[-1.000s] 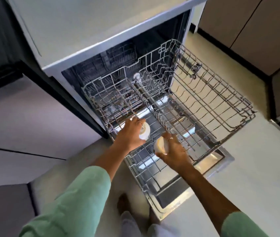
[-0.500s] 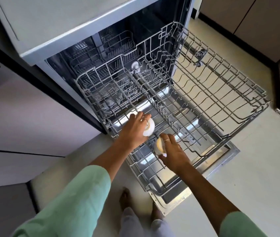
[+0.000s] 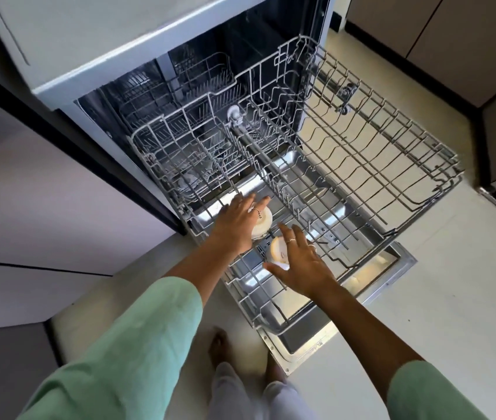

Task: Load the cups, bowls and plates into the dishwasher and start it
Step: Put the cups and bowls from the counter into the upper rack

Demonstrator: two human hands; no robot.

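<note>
The dishwasher's upper wire rack is pulled out over the open door. Two white cups sit on the rack's near left part. My left hand lies over the left cup with its fingers stretched across it. My right hand is beside and over the right cup, fingers spread and straight, thumb by the cup's near side. Whether the hands still touch the cups is hard to tell.
Another wire basket sits deep inside the dark tub. Some pale dishes show below the rack at the left. Brown cabinet fronts line the far right. My bare feet stand on the pale floor before the door.
Both hands were curled round their cups; their fingers have now straightened and spread. The cups sit lower on the rack. The camera moved closer.
</note>
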